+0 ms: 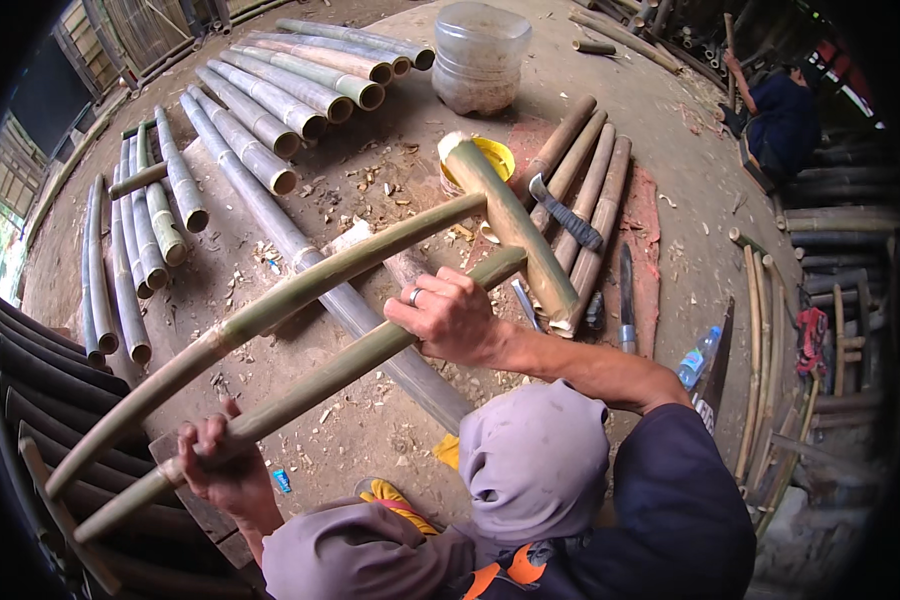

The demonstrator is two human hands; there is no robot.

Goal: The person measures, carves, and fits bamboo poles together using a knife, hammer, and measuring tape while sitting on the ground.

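Observation:
A bamboo frame lies slantwise before me: two long greenish poles run into a thicker bamboo crosspiece (515, 235) at the upper right. My left hand (220, 465) is closed around the nearer pole (320, 385), towards its lower left end. Farther up the same pole, close to the crosspiece, my right hand (450, 318) grips it and wears a ring. The other long pole (310, 285) passes beyond both hands, untouched. A grey bamboo pole (355, 310) on the ground crosses beneath the frame.
Beyond the crosspiece stands a yellow bucket (498, 158); a curved knife (580, 230) lies on brown bamboo pieces (602, 190). Another long tool (626, 300) is to the right. Cut bamboo poles (290, 95) lie at the back, dark bamboo (60, 400) at left. A person (782, 125) sits far right.

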